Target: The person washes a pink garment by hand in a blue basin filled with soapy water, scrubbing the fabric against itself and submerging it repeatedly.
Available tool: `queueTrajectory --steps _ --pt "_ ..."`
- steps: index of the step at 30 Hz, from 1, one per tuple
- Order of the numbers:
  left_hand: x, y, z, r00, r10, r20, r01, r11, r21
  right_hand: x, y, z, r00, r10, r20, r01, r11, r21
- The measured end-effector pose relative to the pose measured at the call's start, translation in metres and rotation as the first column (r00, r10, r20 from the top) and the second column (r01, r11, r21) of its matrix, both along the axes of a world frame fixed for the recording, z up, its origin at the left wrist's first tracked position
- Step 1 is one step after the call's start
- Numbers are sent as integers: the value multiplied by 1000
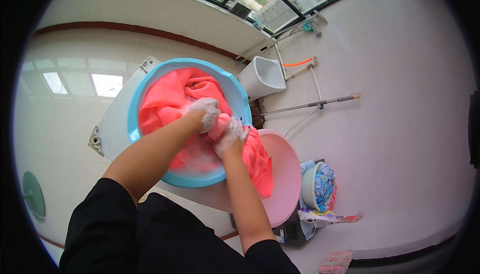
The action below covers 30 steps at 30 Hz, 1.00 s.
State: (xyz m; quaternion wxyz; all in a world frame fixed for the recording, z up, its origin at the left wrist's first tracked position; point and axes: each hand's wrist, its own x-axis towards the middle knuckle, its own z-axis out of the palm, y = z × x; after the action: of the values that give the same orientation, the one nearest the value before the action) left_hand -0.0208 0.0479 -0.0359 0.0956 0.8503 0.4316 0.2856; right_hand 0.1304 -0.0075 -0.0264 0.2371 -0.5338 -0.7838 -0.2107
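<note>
A coral-pink cloth (165, 90) fills much of a light blue plastic basin (133, 118), with soapy water in its lower part. My left hand (205, 112), covered in suds, grips a twisted length of the cloth above the basin. Close beside it, my right hand (231, 135), also foamy, is closed on the same cloth near the basin's right rim. From there the cloth hangs over the rim into a pink basin (287, 169). Foam hides most of the fingers.
The blue basin rests on a white surface with metal corners (96, 141). Against the wall stand a white sink (268, 73) and a mop pole (311, 104). A small pale green basin (309, 188) of blue clothes sits at the right, near a plastic packet (326, 217).
</note>
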Motion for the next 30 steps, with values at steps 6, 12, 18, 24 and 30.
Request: queueTrajectory --steps 6,12,18,24,30 --pt "-3 -18 49 964 -184 -191 89 904 -419 7 4 -9 995 -94 16 88 844 -529" --pt "-8 -35 52 988 14 -152 -73 917 -392 1 8 2 986 -47 -160 -1 958 -286" --pt "-19 -35 71 995 58 -87 -87 918 -387 4 13 20 931 292 -221 -239 941 238" --pt "-7 -22 37 902 -97 -420 -66 932 -358 2 5 0 992 129 -11 -119 870 -478" --pt "-1 -34 39 921 -28 -389 -115 933 -340 -6 10 -20 960 -99 261 247 735 -632"
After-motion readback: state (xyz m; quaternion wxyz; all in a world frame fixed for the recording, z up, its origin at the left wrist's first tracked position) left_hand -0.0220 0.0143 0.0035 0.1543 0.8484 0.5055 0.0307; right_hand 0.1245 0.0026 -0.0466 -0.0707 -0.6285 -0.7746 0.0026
